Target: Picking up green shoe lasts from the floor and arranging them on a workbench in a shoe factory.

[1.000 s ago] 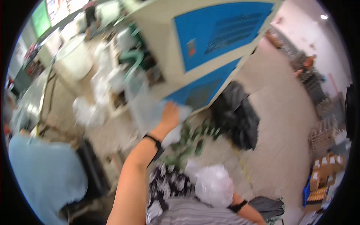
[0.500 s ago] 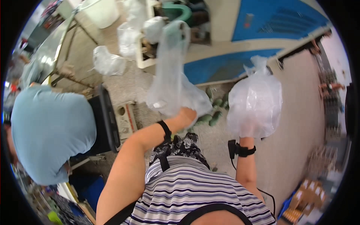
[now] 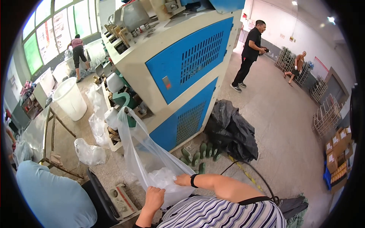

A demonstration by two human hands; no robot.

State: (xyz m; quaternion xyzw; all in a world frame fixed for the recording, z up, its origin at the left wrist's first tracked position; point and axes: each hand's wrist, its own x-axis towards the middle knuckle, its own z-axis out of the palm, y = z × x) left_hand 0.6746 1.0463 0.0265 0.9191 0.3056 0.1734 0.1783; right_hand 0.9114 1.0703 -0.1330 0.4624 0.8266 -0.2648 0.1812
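While both hands work at one bag, near to far:
Left hand point(image 3: 154, 198): fingers closed on the near edge of the clear plastic bag point(image 3: 146, 159), apparently pulling it taut
Right hand point(image 3: 182, 180): laid across the bag's bulging lower part, fingers together; whether it pinches the film I cannot tell
Bag: stretched up and leftward, its bulk against the person's lap
Green shoe soles point(image 3: 198, 155): on the floor by the machine
Black bags point(image 3: 232, 131): heaped just beyond
Blue-panelled machine point(image 3: 182, 72): behind the bag
White bucket point(image 3: 70, 98): further left
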